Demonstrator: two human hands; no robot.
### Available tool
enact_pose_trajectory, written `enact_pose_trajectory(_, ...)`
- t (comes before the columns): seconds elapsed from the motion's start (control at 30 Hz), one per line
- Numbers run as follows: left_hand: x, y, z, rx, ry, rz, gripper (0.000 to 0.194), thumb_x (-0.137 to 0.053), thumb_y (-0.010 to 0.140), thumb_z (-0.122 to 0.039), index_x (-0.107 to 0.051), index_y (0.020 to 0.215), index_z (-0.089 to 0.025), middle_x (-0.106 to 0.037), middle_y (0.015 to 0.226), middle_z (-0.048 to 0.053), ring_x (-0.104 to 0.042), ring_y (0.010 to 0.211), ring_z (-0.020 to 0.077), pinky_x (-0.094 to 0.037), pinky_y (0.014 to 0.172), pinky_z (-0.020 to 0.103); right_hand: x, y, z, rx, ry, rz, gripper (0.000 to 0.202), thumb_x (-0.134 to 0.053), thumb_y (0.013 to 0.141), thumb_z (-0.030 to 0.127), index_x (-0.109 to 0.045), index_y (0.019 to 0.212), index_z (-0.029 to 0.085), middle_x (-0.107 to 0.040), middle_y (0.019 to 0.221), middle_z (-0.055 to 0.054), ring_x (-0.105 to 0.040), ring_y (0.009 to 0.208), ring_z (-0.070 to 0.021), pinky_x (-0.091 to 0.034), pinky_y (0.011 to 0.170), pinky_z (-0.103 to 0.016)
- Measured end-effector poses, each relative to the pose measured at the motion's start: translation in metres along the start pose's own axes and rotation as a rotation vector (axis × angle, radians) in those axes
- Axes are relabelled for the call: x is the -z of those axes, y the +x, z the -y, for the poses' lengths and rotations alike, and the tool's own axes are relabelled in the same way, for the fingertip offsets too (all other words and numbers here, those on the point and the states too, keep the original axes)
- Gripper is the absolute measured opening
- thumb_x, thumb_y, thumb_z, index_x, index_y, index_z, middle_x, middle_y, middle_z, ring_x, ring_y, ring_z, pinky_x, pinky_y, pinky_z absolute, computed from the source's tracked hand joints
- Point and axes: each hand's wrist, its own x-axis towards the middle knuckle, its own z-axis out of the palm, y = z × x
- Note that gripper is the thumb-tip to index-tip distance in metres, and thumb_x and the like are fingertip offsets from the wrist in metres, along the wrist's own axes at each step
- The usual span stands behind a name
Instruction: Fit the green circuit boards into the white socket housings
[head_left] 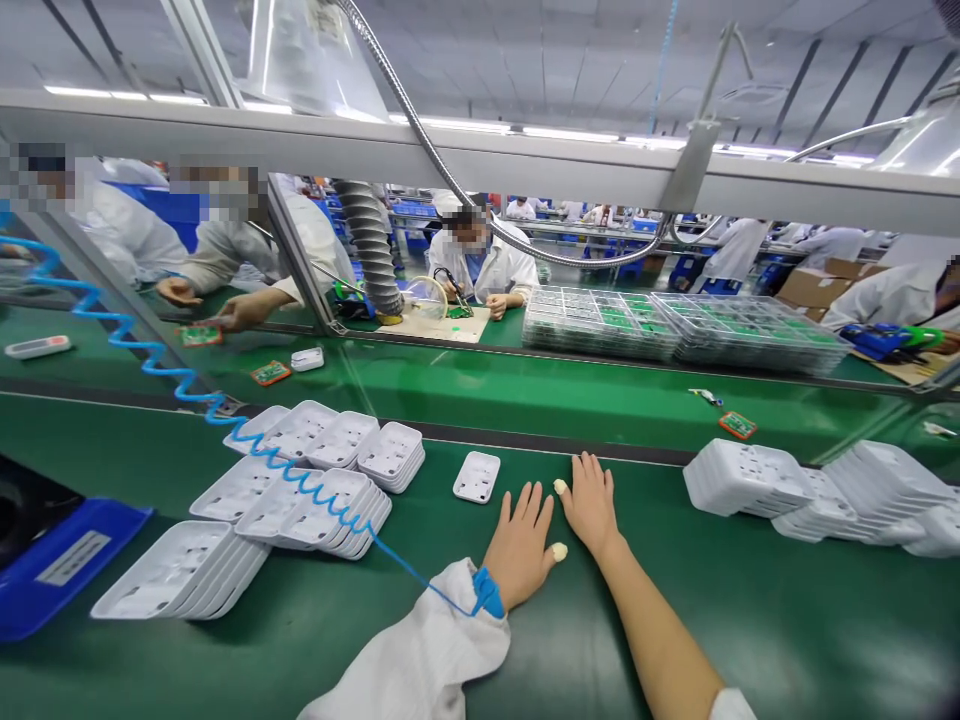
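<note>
My left hand (520,548) lies flat on the green work surface (555,640), fingers spread and holding nothing. A blue wrist strap (488,592) with a coiled blue cord (161,360) is around that wrist. To its right, my right hand (590,503) rests palm down with its fingers stretched out, also holding nothing. Both thumbs wear pale finger cots. One white plastic housing (476,478) lies just beyond my left fingertips, apart from them. Stacks of similar housings (300,510) stand at the left, and more stacked housings (757,480) stand at the right.
A blue bin (67,575) sits at the left edge. Beyond the dark rail runs a green belt (510,385) carrying small circuit boards (738,426). Clear trays of boards (600,322) are stacked behind it. Several co-workers in white coats sit across. A metal frame (480,160) crosses overhead.
</note>
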Motion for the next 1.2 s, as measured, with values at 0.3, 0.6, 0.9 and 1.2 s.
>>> enact_pose_trajectory(0.3, -0.007, 0.030, 0.008, -0.003, -0.004, -0.009, 0.062, -0.037, 0.088, -0.051, -0.028, 0.140, -0.018, -0.026, 0.147, 0.013, -0.018, 0.137, 0.0300, -0.019, 0.108, 0.055, 0.006, 0.002, -0.001, 0.015, -0.058, -0.020, 0.049, -0.033, 0.088, 0.028, -0.040, 0.134, 0.011, -0.035, 0.141, -0.015, -0.023, 0.133, -0.0279, -0.017, 0.105, -0.051)
enact_pose_trajectory(0.6, -0.002, 0.030, 0.008, -0.006, -0.020, 0.007, 0.060, -0.038, 0.088, -0.047, -0.027, 0.140, -0.019, -0.026, 0.147, 0.012, -0.018, 0.137, 0.0302, -0.018, 0.108, 0.055, 0.002, 0.001, -0.002, 0.047, -0.059, 0.019, 0.045, -0.034, 0.089, 0.028, -0.043, 0.131, 0.014, -0.037, 0.141, -0.013, -0.027, 0.131, -0.0262, -0.019, 0.105, -0.047)
enact_pose_trajectory(0.9, -0.003, 0.029, 0.009, -0.007, -0.036, 0.001, 0.059, -0.039, 0.088, -0.047, -0.029, 0.139, -0.020, -0.026, 0.147, 0.012, -0.018, 0.137, 0.0301, -0.018, 0.108, 0.054, 0.003, 0.002, -0.001, 0.055, -0.061, 0.017, 0.046, -0.036, 0.087, 0.026, -0.044, 0.130, 0.013, -0.038, 0.140, -0.013, -0.028, 0.131, -0.0269, -0.020, 0.105, -0.048)
enact_pose_trajectory(1.2, -0.001, 0.030, 0.008, 0.003, -0.059, 0.021, 0.060, -0.041, 0.087, -0.047, -0.027, 0.139, -0.020, -0.025, 0.147, 0.012, -0.017, 0.137, 0.0299, -0.017, 0.108, 0.054, 0.004, 0.002, 0.000, 0.067, -0.066, 0.007, 0.045, -0.037, 0.087, 0.026, -0.045, 0.129, 0.013, -0.040, 0.138, -0.014, -0.029, 0.129, -0.0268, -0.019, 0.105, -0.046)
